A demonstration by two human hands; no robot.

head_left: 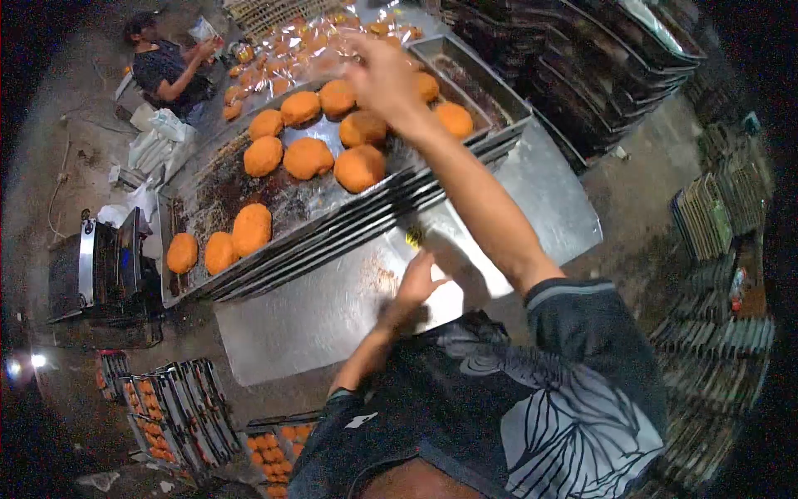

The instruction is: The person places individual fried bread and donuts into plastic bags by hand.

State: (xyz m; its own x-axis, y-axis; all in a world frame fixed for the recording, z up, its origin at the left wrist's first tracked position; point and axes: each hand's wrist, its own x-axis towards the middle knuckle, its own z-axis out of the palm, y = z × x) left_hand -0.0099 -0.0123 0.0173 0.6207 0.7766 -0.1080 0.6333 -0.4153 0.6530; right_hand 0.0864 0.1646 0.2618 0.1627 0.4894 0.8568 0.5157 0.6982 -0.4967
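Observation:
Round orange-brown buns [308, 158] lie in loose rows on a dark, stained metal baking tray [274, 200], the top one of a stack. My right hand [378, 71] reaches over the tray's far side, above the buns and close to a pile of buns in clear plastic wrappers [291, 58]. Motion smears its fingers. Lower down, my left hand [418, 281] is over the shiny metal table [307, 333] in front of the stack, its thumb and a finger apart. A small yellow-and-black item [414, 238] shows just beyond its fingertips.
A seated person [170, 71] at the far left handles a clear bag. Stacked dark trays [573, 58] stand at the back right, with racks of trays [715, 366] along the right. Buns on trays [270, 453] sit below the table, and white plastic bags [162, 137] lie at left.

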